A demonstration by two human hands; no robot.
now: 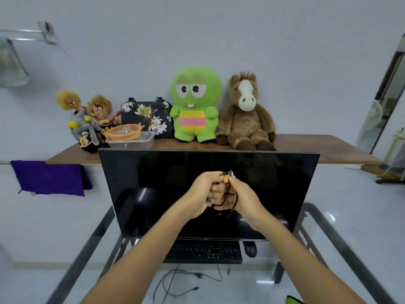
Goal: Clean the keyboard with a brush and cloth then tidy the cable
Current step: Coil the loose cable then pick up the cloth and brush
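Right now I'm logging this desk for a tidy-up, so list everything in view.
monitor: one, black, upright on the glass desk
keyboard: one, black, under the monitor
mouse: one, black, right of keyboard
loose cables: several, black, below the desk
plush toys: green, brown, two dolls, on the wooden shelf
bag: one, black floral, shelf
basket: one, orange, in a clear tub
cloth: one, purple, hanging left
cable: one, dark, bundled in both hands
left hand, right hand: raised before the screen

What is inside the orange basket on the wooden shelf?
The orange basket sits in a clear plastic container. A few small greyish items show inside, too blurred to identify. The basket's near wall covers the rest of its bottom.
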